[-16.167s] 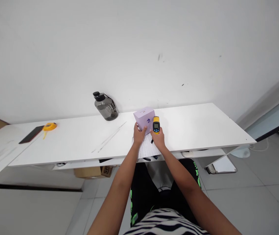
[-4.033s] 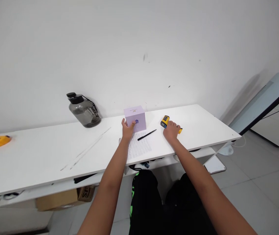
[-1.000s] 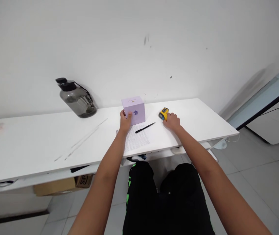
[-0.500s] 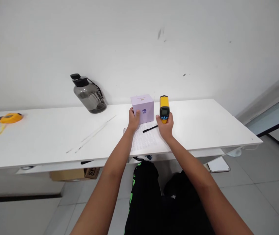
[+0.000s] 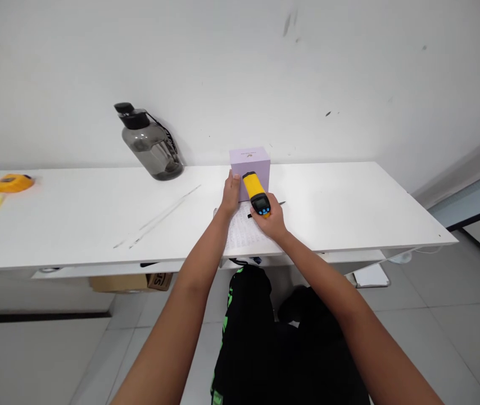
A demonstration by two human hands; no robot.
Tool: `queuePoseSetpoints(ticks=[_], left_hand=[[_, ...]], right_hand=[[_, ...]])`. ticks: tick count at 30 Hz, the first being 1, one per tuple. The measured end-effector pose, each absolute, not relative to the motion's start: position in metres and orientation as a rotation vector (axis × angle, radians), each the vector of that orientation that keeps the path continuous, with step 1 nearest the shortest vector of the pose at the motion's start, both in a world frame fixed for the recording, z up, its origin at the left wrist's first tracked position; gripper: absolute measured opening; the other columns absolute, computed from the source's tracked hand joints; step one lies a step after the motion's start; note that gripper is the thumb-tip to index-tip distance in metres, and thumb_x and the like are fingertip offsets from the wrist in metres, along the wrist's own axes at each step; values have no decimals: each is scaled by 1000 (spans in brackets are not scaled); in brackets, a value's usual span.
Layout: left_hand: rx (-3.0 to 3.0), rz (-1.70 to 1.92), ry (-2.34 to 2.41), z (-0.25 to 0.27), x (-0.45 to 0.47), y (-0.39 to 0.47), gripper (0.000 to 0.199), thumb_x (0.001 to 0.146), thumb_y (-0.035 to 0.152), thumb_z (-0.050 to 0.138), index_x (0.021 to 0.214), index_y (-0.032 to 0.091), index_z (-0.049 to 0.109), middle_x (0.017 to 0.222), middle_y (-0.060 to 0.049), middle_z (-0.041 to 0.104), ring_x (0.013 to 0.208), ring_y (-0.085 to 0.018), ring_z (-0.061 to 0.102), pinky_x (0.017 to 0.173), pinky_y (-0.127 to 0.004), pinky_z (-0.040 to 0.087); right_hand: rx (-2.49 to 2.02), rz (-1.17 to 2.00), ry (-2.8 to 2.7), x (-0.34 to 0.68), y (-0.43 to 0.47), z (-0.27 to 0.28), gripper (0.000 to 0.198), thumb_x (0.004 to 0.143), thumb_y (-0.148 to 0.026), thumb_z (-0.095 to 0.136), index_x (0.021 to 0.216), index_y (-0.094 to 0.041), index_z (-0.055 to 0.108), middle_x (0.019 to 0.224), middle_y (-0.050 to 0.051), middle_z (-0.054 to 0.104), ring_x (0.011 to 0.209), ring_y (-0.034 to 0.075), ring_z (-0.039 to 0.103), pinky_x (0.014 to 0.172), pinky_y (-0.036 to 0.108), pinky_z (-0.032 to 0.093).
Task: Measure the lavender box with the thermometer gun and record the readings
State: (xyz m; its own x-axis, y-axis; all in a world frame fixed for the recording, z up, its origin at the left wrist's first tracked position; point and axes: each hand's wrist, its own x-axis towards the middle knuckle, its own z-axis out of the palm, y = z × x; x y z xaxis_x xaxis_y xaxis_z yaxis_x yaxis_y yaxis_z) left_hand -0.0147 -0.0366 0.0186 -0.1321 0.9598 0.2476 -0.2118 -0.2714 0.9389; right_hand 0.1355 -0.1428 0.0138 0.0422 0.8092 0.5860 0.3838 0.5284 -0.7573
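Touching one lilac box (image 5: pixel 262 173) on the white desk (image 5: pixel 328 208), the left hand (image 5: pixel 230 196) is meeting its left edge; I cannot tell whether its fingers are clamping. Before the box, my right hand (image 5: pixel 272 219) is closing its fingers around one yellow-and-black device (image 5: pixel 253 187). The box's lettering is proving illegible; one carton (image 5: pixel 158 280), below-left of it, is showing "S". One pen (image 5: pixel 282 203) and one written sheet (image 5: pixel 240 232) are lying before the box.

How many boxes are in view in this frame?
2: a pale purple rectangular box on the white tabletop, touched by the left hand, and a brown cardboard box below the tabletop, partly hidden. Others may be hidden.
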Motion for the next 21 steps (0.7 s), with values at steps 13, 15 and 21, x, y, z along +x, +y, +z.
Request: queuePoseSetpoints(ticks=[13, 15, 21], left_hand=[[1267, 1670, 1160, -10, -16, -12, 84, 76, 94, 87, 127, 29, 70, 127, -11, 74, 120, -29, 71, 107, -45, 57], [1305, 1666, 1175, -12, -15, -12, 82, 80, 94, 84, 128, 30, 69, 130, -12, 74, 124, -30, 71, 109, -45, 57], [1370, 1674, 1215, -11, -15, -16, 87, 80, 98, 80, 130, 27, 67, 135, -14, 74, 126, -33, 70, 112, -49, 55]], right_hand=[[-1119, 860, -1100, 131, -139, 19, 43, 78, -64, 82, 87, -28, 62, 77, -1, 67, 74, 20, 64, 68, 38, 60], [-1135, 847, -1088, 131, -138, 20, 41, 78, -63, 81, 87, -28, 62, 78, -1, 67, 74, 20, 64, 69, 38, 60], [-1161, 826, -1121, 130, -137, 22, 36, 77, -59, 78, 86, -28, 63, 78, -1, 67, 78, 22, 66, 70, 40, 63]])
